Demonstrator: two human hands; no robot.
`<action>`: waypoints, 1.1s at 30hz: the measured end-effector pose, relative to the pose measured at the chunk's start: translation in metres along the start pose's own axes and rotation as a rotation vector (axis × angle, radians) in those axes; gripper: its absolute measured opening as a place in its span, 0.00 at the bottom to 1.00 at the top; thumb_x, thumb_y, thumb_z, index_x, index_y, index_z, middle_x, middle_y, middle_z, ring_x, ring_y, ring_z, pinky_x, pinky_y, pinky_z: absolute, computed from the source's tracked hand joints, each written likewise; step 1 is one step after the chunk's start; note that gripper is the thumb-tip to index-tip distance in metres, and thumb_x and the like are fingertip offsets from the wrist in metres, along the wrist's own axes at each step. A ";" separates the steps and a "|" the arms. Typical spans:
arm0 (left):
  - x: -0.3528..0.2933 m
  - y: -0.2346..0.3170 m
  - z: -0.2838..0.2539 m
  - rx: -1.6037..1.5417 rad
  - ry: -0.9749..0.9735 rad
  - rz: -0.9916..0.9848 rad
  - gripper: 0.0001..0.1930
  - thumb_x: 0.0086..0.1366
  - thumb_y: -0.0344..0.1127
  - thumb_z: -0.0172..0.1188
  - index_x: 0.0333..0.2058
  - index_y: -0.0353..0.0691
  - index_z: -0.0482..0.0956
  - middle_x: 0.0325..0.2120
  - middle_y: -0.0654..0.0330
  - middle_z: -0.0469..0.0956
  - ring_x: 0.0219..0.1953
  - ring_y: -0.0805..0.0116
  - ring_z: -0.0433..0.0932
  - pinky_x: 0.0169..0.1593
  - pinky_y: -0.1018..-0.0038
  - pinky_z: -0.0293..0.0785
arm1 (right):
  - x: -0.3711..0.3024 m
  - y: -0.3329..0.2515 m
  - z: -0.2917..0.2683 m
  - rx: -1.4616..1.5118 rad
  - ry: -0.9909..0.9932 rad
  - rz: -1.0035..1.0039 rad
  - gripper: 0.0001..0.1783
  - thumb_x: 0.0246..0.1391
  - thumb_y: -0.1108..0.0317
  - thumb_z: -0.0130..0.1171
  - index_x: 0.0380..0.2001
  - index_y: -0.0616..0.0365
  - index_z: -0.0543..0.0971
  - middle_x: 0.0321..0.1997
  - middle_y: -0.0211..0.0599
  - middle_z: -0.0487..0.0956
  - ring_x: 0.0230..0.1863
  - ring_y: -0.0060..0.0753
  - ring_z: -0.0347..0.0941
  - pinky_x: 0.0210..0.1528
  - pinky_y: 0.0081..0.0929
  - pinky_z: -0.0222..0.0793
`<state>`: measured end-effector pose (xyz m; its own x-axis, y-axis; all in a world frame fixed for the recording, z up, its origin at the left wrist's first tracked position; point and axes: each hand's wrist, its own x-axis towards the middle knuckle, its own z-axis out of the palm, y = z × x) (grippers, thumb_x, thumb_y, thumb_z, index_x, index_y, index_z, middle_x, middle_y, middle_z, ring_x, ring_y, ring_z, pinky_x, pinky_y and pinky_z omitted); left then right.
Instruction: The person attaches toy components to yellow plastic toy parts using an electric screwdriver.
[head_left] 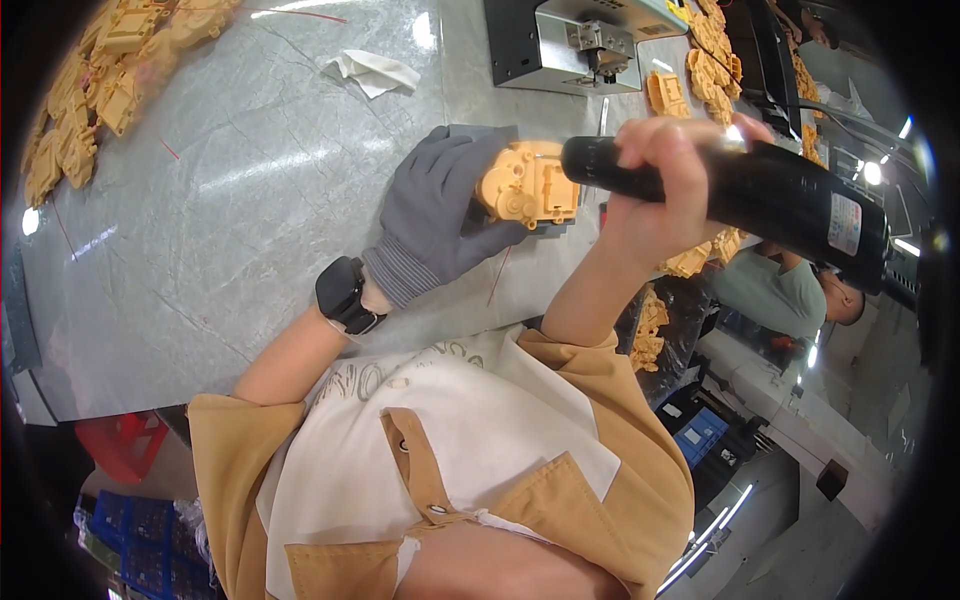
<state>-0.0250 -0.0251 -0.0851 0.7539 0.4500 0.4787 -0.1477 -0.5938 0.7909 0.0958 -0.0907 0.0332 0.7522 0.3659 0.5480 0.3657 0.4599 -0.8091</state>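
My left hand (433, 205), in a grey knit glove, is closed around the side of a yellow-orange plastic housing (528, 185) with round and square recesses. A dark edge shows beneath this housing; I cannot make out what it is. My bare right hand (668, 175) is wrapped around a black electric screwdriver (780, 190), which lies across the view with its narrow end at the housing's right side. Whether its tip touches the housing is hidden by the angle. A black watch (347, 296) sits on my left wrist.
Many similar yellow parts are heaped at the far left (110, 85), with more parts (712, 65) at the far right. Beyond my hands stands a metal-fronted machine (570, 50). A crumpled white cloth (375, 73) lies on the grey tabletop (250, 200). Another person (775, 290) sits at the right.
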 end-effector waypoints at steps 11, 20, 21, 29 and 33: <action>0.011 0.000 -0.001 -0.010 0.011 0.019 0.35 0.46 0.46 0.70 0.51 0.35 0.69 0.43 0.50 0.74 0.44 0.50 0.72 0.49 0.60 0.70 | 0.007 0.010 -0.001 -0.109 -0.074 0.058 0.28 0.44 0.82 0.51 0.51 0.61 0.59 0.18 0.36 0.70 0.15 0.30 0.65 0.24 0.32 0.67; 0.014 0.008 -0.012 -0.072 -0.047 -0.026 0.38 0.37 0.36 0.73 0.50 0.35 0.68 0.42 0.50 0.72 0.43 0.48 0.72 0.46 0.60 0.71 | -0.009 0.012 -0.005 -0.327 -0.162 0.018 0.29 0.44 0.82 0.54 0.50 0.57 0.58 0.19 0.35 0.70 0.17 0.28 0.66 0.25 0.26 0.67; 0.015 0.008 -0.012 -0.075 -0.047 -0.018 0.38 0.37 0.36 0.73 0.50 0.35 0.68 0.42 0.50 0.72 0.43 0.48 0.72 0.46 0.60 0.71 | -0.009 0.012 -0.006 -0.330 -0.159 0.012 0.29 0.44 0.82 0.54 0.50 0.57 0.58 0.19 0.35 0.70 0.17 0.28 0.66 0.25 0.26 0.67; 0.013 0.003 -0.008 -0.065 -0.101 -0.047 0.40 0.42 0.41 0.72 0.54 0.33 0.66 0.43 0.49 0.73 0.45 0.51 0.72 0.58 0.53 0.62 | -0.004 0.015 0.000 -0.176 -0.130 0.030 0.25 0.42 0.85 0.60 0.42 0.60 0.62 0.20 0.31 0.74 0.21 0.18 0.67 0.27 0.18 0.65; 0.015 0.004 -0.008 -0.077 -0.144 -0.064 0.38 0.44 0.41 0.72 0.53 0.33 0.65 0.47 0.48 0.73 0.48 0.47 0.72 0.57 0.53 0.64 | -0.002 0.018 -0.002 -0.167 -0.126 0.079 0.25 0.41 0.86 0.59 0.40 0.58 0.61 0.20 0.32 0.73 0.20 0.18 0.67 0.27 0.18 0.65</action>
<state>-0.0195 -0.0154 -0.0722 0.8465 0.3818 0.3712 -0.1407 -0.5120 0.8474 0.1023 -0.0851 0.0170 0.7115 0.4985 0.4953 0.4018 0.2896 -0.8687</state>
